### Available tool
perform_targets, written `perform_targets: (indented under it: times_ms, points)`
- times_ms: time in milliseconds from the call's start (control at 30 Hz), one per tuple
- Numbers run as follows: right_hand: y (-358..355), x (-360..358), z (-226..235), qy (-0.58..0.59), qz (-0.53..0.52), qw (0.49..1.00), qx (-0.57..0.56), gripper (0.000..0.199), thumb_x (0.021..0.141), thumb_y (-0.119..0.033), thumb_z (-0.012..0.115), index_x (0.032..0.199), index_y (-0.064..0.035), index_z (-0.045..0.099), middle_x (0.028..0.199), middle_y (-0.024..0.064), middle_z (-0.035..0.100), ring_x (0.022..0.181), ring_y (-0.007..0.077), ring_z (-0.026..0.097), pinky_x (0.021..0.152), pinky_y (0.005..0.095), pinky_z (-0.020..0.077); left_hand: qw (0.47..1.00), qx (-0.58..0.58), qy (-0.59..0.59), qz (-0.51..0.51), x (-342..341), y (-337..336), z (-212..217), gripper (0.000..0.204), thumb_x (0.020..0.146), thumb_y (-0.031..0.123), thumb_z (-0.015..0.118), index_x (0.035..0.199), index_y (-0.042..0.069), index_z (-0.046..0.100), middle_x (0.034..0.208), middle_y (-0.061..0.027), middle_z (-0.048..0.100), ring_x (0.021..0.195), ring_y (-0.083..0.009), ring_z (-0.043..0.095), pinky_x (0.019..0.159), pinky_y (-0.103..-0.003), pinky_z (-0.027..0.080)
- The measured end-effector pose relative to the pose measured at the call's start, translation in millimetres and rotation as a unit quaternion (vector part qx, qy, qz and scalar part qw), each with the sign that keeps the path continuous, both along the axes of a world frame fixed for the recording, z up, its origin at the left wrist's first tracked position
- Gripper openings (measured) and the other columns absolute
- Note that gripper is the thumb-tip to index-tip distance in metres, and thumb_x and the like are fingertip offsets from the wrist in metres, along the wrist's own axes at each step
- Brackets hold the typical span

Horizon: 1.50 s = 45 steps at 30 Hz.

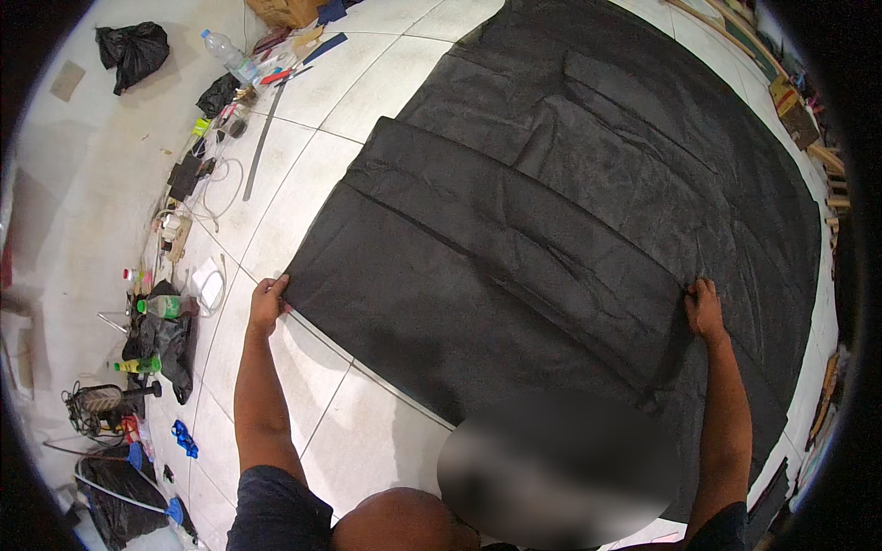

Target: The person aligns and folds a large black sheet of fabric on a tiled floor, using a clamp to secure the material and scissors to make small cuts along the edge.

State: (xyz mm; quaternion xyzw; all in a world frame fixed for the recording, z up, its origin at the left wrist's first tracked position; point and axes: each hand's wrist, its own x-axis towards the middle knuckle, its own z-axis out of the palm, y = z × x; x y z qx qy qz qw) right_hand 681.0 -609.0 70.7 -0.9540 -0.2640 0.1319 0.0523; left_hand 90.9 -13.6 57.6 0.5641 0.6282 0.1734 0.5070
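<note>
Apart, left hand (266, 309), right hand (706, 312), gripping fabric (514, 239)

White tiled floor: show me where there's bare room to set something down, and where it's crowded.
The white floor has bare patches: one between the left forearm and the near edge of the black cloth, another between the grey strip and the cloth's far-left edge. Crowded: along the left wall, among bottles and black bags.
</note>
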Motion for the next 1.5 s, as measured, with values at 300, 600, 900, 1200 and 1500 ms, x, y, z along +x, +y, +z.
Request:
perform_targets:
  times_ms: [300, 600, 900, 1200, 1500]
  points:
    - [-4, -9, 12, 0.043, 0.007, 0.999, -0.016, 0.032, 0.084, -0.018, 0.061, 0.114, -0.0084, 0.056, 0.132, 0.0145, 0.043, 0.118, 0.0379, 0.046, 0.1, 0.0439, 0.0375, 0.989, 0.076, 0.127, -0.012, -11, -11, -10, 0.029, 0.081, 0.028, 0.069, 0.079, 0.004, 0.053, 0.07, -0.0047, 0.054, 0.059, -0.0142, 0.052, 0.048, -0.028, 0.045]
    - [-121, -91, 131, 0.094, 0.083, 0.991, -0.051, 0.037, 0.083, -0.019, 0.063, 0.117, -0.0067, 0.055, 0.115, 0.0172, 0.055, 0.108, 0.0349, 0.055, 0.091, 0.0443, 0.0445, 0.949, -0.087, -0.296, 0.067, 6, -73, -28, 0.054, 0.087, 0.029, 0.064, 0.128, -0.001, 0.044, 0.129, -0.0173, 0.049, 0.115, -0.0267, 0.05, 0.091, -0.039, 0.043]
    - [-419, -307, 104, 0.503, -0.389, 0.753, -0.17, 0.067, 0.082, -0.064, 0.055, 0.105, -0.0011, 0.062, 0.091, 0.0145, 0.068, 0.082, 0.0247, 0.066, 0.075, 0.0374, 0.0531, 0.915, -0.223, -0.303, -0.143, 29, -288, -53, 0.055, 0.087, 0.02, 0.062, 0.131, -0.004, 0.039, 0.119, -0.0159, 0.057, 0.107, -0.0261, 0.055, 0.097, -0.036, 0.041]
    - [-392, -363, -20, 0.074, -0.659, 0.288, 0.691, 0.048, 0.087, -0.017, 0.062, 0.123, 0.0061, 0.042, 0.117, 0.0172, 0.057, 0.1, 0.0301, 0.059, 0.089, 0.0429, 0.0486, 0.994, -0.07, -0.008, -0.079, 127, -270, 53, 0.055, 0.092, 0.024, 0.056, 0.135, -0.005, 0.039, 0.123, -0.019, 0.054, 0.106, -0.029, 0.051, 0.089, -0.033, 0.041]
    - [-556, -349, -31, -0.094, -0.675, 0.34, 0.648, 0.047, 0.08, -0.014, 0.069, 0.116, 0.0092, 0.05, 0.106, 0.0185, 0.061, 0.093, 0.028, 0.061, 0.083, 0.0379, 0.05, 0.669, 0.214, 0.278, -0.655, 302, -293, 148, 0.057, 0.092, 0.031, 0.055, 0.134, -0.005, 0.04, 0.124, -0.0196, 0.054, 0.106, -0.0302, 0.052, 0.09, -0.035, 0.043]
